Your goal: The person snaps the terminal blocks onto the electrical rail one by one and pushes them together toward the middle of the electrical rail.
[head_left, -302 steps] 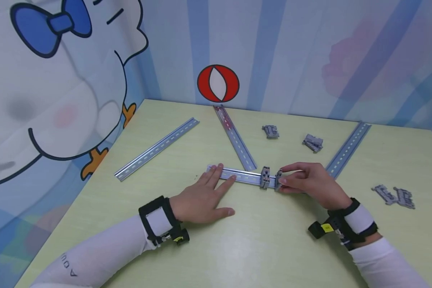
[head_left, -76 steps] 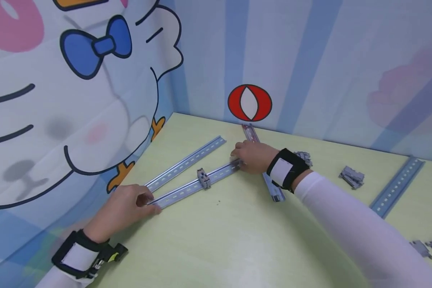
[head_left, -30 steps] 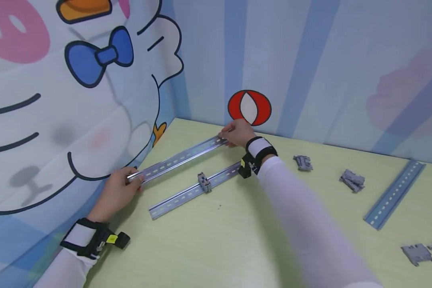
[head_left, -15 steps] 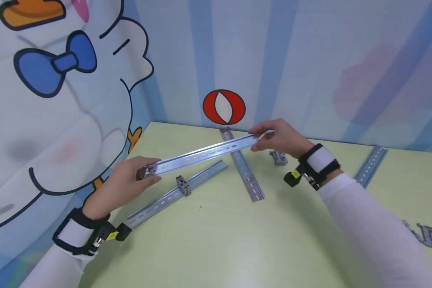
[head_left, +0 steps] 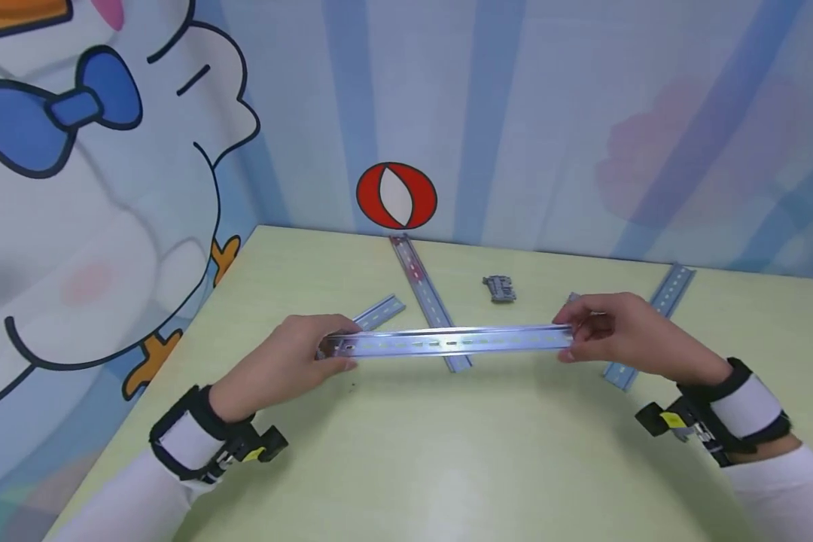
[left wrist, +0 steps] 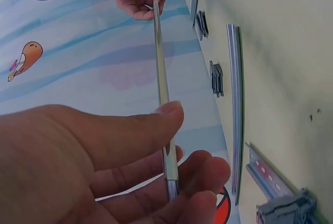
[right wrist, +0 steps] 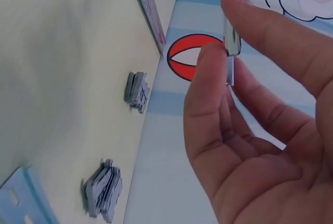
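A slotted metal DIN rail (head_left: 447, 342) is held level above the table between both hands. My left hand (head_left: 281, 365) pinches its left end, thumb on the near side and fingers behind. At the right end, my right hand (head_left: 626, 335) pinches it between thumb and fingers. Another DIN rail (head_left: 379, 312) lies on the table, mostly hidden behind the left hand in the head view. The left wrist view shows a grey terminal block (left wrist: 286, 208) mounted on that rail.
A further DIN rail (head_left: 423, 286) slants from the wall on the table (head_left: 461, 459), behind the held one. One more rail (head_left: 671, 290) lies at right, partly behind the right hand. Grey terminal blocks (head_left: 500, 289) lie at the back; more (right wrist: 102, 190) show in the right wrist view.
Ten seconds ago the right hand held a terminal block at a rail's end. That rail was then laid down at left; both hands lifted another rail and brought it right and nearer, now level.
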Available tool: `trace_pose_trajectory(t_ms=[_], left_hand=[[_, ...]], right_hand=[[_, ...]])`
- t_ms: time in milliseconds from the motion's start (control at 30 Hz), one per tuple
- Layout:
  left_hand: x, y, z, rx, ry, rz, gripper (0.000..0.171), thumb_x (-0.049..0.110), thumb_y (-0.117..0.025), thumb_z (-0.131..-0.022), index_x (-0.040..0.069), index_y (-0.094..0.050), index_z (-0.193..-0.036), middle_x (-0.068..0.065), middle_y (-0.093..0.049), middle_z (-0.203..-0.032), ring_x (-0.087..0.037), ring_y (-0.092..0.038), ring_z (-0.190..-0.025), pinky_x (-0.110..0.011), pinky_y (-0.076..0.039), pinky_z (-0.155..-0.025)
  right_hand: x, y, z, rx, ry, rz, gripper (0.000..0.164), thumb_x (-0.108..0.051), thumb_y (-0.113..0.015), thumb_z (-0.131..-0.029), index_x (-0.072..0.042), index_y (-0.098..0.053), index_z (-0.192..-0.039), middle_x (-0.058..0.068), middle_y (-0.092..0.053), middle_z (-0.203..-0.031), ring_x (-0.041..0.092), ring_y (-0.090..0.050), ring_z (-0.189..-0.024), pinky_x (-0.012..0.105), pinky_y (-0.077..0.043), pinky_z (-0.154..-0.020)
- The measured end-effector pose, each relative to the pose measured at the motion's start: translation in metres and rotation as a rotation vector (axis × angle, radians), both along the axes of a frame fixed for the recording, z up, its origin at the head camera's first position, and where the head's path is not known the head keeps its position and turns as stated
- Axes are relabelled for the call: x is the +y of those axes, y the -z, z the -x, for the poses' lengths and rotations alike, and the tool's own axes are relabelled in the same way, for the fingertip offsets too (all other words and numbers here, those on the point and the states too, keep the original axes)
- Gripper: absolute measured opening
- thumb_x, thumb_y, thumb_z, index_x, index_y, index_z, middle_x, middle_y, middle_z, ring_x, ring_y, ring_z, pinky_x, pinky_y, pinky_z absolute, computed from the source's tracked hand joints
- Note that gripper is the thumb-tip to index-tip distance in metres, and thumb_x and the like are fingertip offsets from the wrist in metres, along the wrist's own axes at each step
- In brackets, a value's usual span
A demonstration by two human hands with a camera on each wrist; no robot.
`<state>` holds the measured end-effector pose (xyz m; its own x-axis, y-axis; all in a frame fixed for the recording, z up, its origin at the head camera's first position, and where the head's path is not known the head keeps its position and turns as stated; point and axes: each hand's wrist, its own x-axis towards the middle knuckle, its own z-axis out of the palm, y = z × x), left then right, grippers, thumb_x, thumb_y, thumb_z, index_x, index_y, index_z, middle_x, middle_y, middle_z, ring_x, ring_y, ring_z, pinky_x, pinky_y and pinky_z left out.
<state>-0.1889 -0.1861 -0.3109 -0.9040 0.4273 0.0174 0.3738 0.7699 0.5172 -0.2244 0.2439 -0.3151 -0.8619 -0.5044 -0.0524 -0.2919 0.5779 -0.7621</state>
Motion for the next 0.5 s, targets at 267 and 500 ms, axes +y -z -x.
trace_pose_trajectory(t_ms=[267,500], left_hand=[[0.029,0.012,-0.003,0.029,0.064,0.043,0.039,0.021,-0.081,-0.081,0.011,-0.071,-0.117,-0.001,-0.058,-0.104,-0.017,-0.053,-0.087,-0.023,-0.048,-0.063],[0.04,0.029,-0.009,0.033,0.129,0.104,0.043,0.028,-0.083,-0.078,0.018,-0.073,-0.118,0.004,-0.057,-0.097,-0.012,-0.049,-0.082,-0.024,-0.045,-0.065]], right_hand=[[0.026,0.008,-0.029,0.001,-0.002,-0.103,0.043,-0.033,-0.082,-0.078,-0.009,-0.064,-0.109,0.0,-0.068,-0.084,0.011,-0.066,-0.073,0.027,-0.054,-0.061],[0.036,0.015,-0.033,0.091,-0.086,-0.273,0.037,-0.04,-0.082,-0.075,-0.019,-0.065,-0.1,-0.008,-0.062,-0.085,0.004,-0.055,-0.071,0.023,-0.048,-0.057]])
